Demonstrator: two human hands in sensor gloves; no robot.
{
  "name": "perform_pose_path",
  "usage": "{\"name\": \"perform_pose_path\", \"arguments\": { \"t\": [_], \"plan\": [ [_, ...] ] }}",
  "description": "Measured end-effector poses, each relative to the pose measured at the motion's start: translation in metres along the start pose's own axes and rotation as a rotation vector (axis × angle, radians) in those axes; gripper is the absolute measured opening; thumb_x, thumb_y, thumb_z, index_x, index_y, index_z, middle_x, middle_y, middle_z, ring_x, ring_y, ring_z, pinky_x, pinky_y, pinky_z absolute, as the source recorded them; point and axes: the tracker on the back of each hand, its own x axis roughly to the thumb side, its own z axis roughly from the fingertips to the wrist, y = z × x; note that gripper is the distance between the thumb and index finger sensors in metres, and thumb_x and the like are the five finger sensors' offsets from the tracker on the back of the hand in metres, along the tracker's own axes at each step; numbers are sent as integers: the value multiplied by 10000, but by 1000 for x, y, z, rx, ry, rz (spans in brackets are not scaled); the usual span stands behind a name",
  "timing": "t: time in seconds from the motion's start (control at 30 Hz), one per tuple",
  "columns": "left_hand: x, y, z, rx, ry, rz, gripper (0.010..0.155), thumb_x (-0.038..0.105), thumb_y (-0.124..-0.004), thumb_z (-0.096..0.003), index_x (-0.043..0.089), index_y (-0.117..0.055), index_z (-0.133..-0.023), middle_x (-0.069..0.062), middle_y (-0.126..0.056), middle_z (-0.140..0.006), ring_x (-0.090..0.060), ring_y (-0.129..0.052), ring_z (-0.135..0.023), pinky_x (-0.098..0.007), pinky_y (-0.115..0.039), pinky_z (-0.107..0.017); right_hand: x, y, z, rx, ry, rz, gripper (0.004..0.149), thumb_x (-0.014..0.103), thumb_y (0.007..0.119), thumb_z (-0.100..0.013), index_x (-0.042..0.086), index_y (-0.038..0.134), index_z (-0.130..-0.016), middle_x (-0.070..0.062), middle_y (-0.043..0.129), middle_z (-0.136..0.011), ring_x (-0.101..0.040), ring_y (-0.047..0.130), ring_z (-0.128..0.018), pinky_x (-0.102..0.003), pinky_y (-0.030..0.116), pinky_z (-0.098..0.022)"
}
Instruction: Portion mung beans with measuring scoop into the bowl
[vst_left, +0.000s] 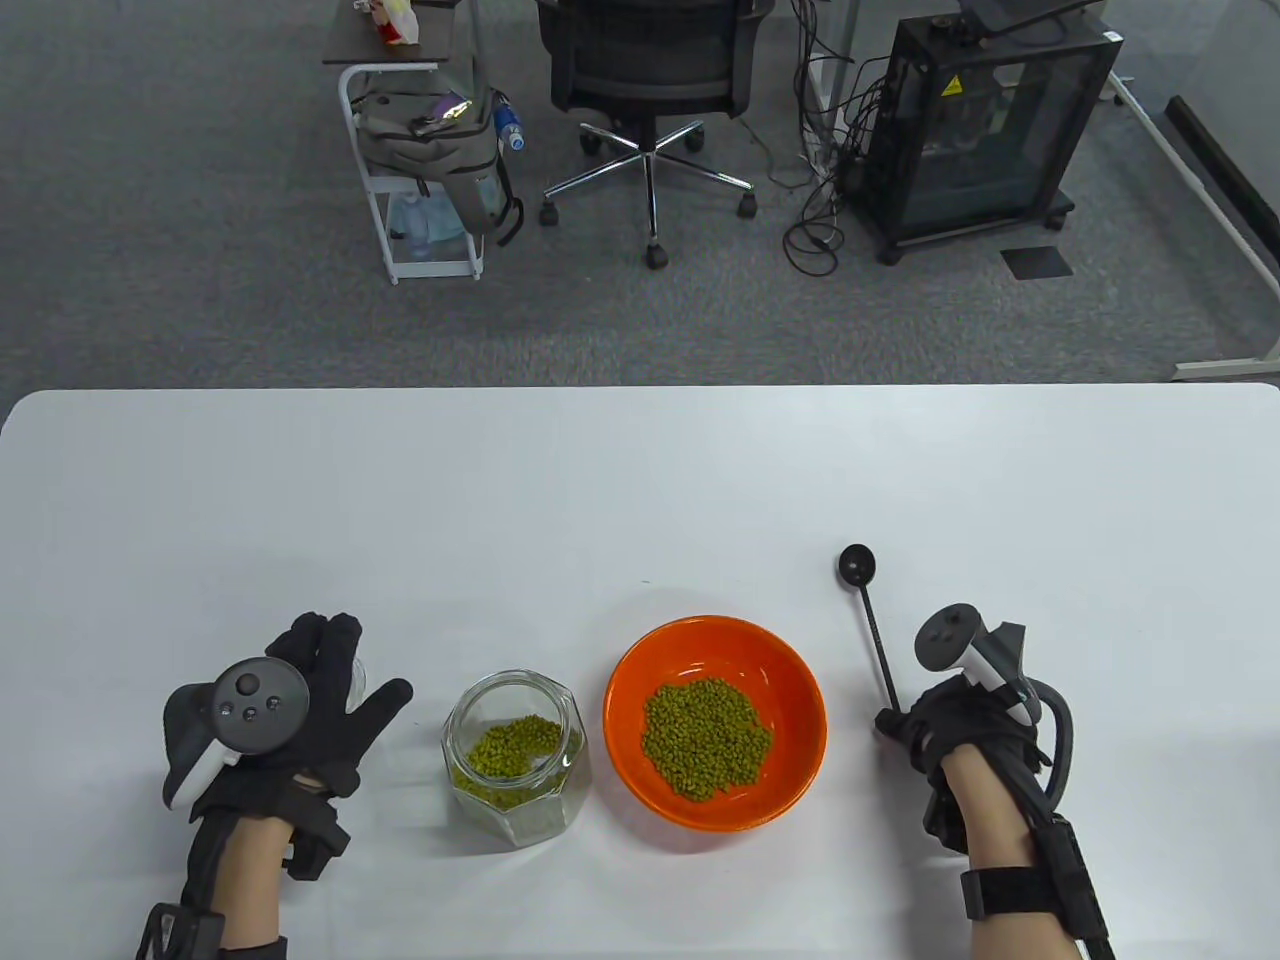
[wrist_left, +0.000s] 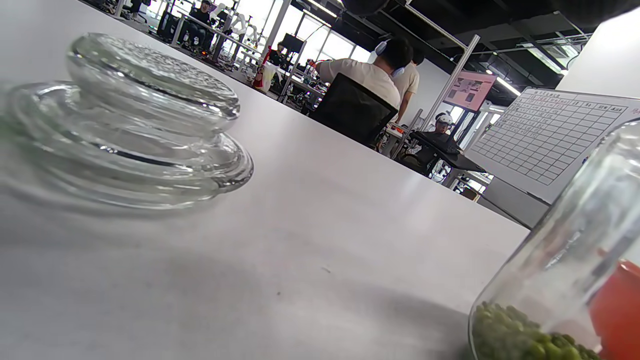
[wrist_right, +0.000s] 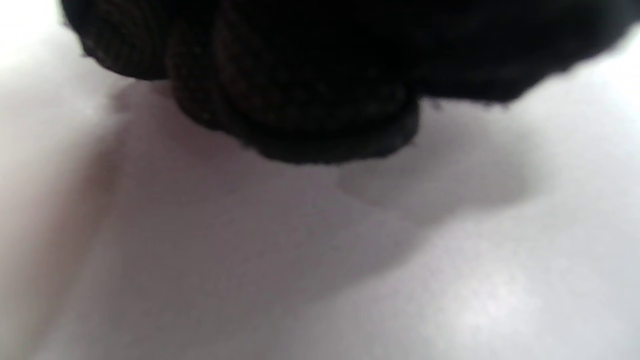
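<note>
An orange bowl (vst_left: 640, 665) in the middle of the white table holds a heap of mung beans (vst_left: 708, 738). Left of it stands an open glass jar (vst_left: 515, 755) with beans at its bottom; the jar (wrist_left: 565, 270) fills the right edge of the left wrist view. The black measuring scoop (vst_left: 858, 566) points away from me, right of the bowl, and no beans show in its cup. My right hand (vst_left: 905, 728) grips the near end of its handle. My left hand (vst_left: 325, 665) lies with straight fingers left of the jar, partly over the glass lid (wrist_left: 130, 125).
The table's far edge (vst_left: 640, 388) lies well beyond the objects. Past it are an office chair (vst_left: 650, 90), a rack with a backpack (vst_left: 430, 140) and a black cabinet (vst_left: 985, 120). In the right wrist view only blurred gloved fingers (wrist_right: 300, 90) above the table show.
</note>
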Motion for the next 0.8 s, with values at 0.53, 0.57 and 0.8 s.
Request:
{"name": "perform_pose_path", "arguments": {
  "t": [0.53,0.57,0.8],
  "plan": [
    [-1,0,0,2,-1,4,986,789,-570,-508,71,-327,-1139,-284,-208,-1160,-607,-283,-1057,-796,-294,-700,-6,0,2,5,6,-20,480,586,794,-420,155,1003,-455,-17,1067,-236,-186,996,-76,-380,874,-162],
    [-1,0,0,3,0,4,985,789,-569,-507,74,-327,-1139,-284,-208,-1161,-605,-286,-1058,-795,-295,-701,-6,0,2,3,6,-21,480,586,795,-421,155,1003,-455,-17,1067,-237,-187,996,-81,-380,874,-161],
    [-1,0,0,3,-1,4,985,789,-570,-506,73,-329,-1139,-283,-210,-1160,-605,-287,-1058,-795,-295,-701,-6,1,2,-11,11,-9,481,591,801,-418,158,1008,-449,-13,1070,-223,-181,998,-68,-376,877,-156]
  ]
}}
